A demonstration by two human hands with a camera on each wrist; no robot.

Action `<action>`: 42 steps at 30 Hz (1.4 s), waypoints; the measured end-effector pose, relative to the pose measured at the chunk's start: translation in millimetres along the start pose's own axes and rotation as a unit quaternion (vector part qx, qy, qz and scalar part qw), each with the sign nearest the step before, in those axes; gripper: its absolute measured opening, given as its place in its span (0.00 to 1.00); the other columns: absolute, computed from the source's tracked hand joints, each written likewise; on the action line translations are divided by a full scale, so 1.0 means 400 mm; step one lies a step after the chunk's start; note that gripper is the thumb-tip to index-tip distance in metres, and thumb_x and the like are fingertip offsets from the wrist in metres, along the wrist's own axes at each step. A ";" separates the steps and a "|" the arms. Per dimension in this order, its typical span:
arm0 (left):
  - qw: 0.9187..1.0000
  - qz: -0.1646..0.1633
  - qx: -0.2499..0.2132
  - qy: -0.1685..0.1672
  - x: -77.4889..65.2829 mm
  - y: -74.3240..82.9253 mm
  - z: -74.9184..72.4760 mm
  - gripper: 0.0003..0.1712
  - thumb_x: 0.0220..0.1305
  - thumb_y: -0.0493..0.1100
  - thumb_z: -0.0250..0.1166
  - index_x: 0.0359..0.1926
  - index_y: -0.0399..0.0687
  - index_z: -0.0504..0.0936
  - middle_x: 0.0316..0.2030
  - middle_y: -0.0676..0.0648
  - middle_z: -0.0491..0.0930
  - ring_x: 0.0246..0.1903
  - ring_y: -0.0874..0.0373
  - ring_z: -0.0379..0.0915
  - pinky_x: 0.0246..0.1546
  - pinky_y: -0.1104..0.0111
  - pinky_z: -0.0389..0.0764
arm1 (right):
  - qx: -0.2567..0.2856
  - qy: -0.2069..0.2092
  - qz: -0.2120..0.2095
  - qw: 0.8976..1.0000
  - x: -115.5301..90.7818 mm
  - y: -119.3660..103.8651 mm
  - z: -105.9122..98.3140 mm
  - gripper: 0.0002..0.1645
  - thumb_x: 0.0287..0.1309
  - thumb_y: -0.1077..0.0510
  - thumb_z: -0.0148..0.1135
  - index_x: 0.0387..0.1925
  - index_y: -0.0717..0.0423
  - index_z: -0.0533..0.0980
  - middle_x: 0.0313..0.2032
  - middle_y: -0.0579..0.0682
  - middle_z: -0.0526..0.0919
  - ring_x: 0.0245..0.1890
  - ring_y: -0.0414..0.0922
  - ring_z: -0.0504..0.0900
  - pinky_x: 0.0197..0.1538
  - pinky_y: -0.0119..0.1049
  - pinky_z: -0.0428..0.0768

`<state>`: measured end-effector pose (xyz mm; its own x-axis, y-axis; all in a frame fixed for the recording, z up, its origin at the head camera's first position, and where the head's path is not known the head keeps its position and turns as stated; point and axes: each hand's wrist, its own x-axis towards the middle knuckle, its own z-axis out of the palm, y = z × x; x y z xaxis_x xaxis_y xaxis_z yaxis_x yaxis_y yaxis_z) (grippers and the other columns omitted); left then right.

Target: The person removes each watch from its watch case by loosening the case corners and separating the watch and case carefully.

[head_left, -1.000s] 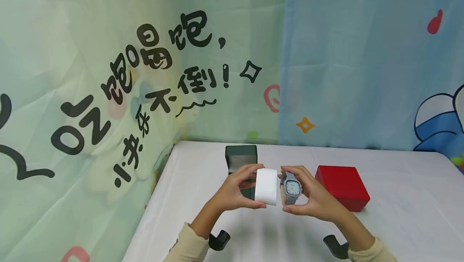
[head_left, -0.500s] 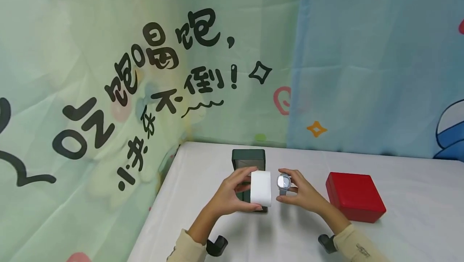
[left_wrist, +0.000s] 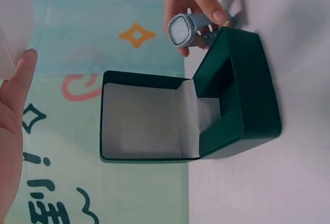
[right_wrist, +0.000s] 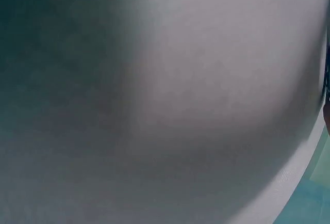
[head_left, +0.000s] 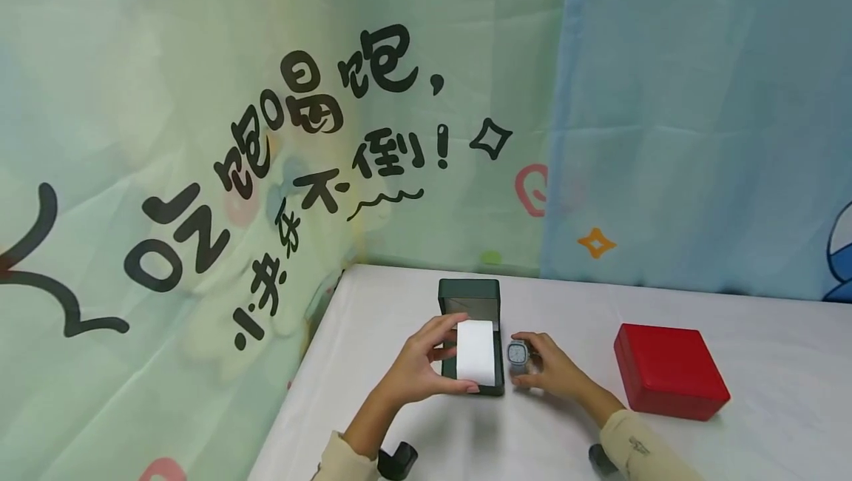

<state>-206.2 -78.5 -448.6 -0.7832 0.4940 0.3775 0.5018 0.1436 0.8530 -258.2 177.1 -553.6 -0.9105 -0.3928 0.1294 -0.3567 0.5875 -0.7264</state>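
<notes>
My left hand (head_left: 421,364) grips a white block-shaped piece (head_left: 475,352) by its top and bottom edges, thumb below and fingers above. In the head view this piece overlaps the dark green watch box (head_left: 469,288), whose lid stands raised. The left wrist view shows the box's pale lining (left_wrist: 147,123) and hollow inside. Just right of the box, my right hand (head_left: 558,368) holds a wristwatch (head_left: 517,353) with a light grey-blue strap and squarish face, fingers and thumb around it, low over the table. The right wrist view is mostly blurred.
A closed red box (head_left: 668,366) sits on the table to the right of my right hand. The white tablecloth (head_left: 559,436) runs back to printed fabric walls (head_left: 426,237) behind and at the left.
My right hand has moved the watch down to the table beside the green box, away from the white piece. The left hand still grips the white piece, now shown over the box.
</notes>
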 end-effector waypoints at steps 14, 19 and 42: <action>1.000 -0.001 -0.009 0.003 -0.014 0.006 0.005 0.47 0.38 0.29 0.74 0.62 0.41 0.64 0.56 0.38 0.66 0.49 0.47 0.73 0.49 0.71 0.76 | -0.088 -0.063 -0.015 0.994 -0.008 0.022 0.003 0.47 0.35 0.51 0.75 0.57 0.60 0.64 0.62 0.66 0.60 0.64 0.69 0.51 0.59 0.64 0.60; 1.000 -0.008 0.004 0.001 -0.013 0.006 0.002 0.47 0.39 0.31 0.74 0.62 0.43 0.64 0.56 0.40 0.67 0.49 0.50 0.73 0.49 0.72 0.76 | -0.081 -0.081 -0.018 0.993 -0.006 0.025 -0.002 0.50 0.33 0.47 0.75 0.58 0.61 0.62 0.64 0.66 0.56 0.65 0.70 0.46 0.60 0.65 0.56; 0.997 -0.070 0.014 -0.002 -0.006 -0.014 0.007 0.44 0.42 0.30 0.72 0.63 0.40 0.63 0.57 0.37 0.66 0.51 0.45 0.71 0.52 0.59 0.74 | 0.007 -0.010 -0.120 0.993 -0.028 -0.241 -0.074 0.56 0.38 0.48 0.73 0.66 0.62 0.55 0.61 0.60 0.65 0.60 0.57 0.65 0.55 0.57 0.69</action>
<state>-206.1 -78.0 -455.4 -0.8449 0.4705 0.2544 0.3979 0.2351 0.8868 -219.6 145.6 -465.1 -0.7956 -0.5344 0.2853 -0.5590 0.4661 -0.6857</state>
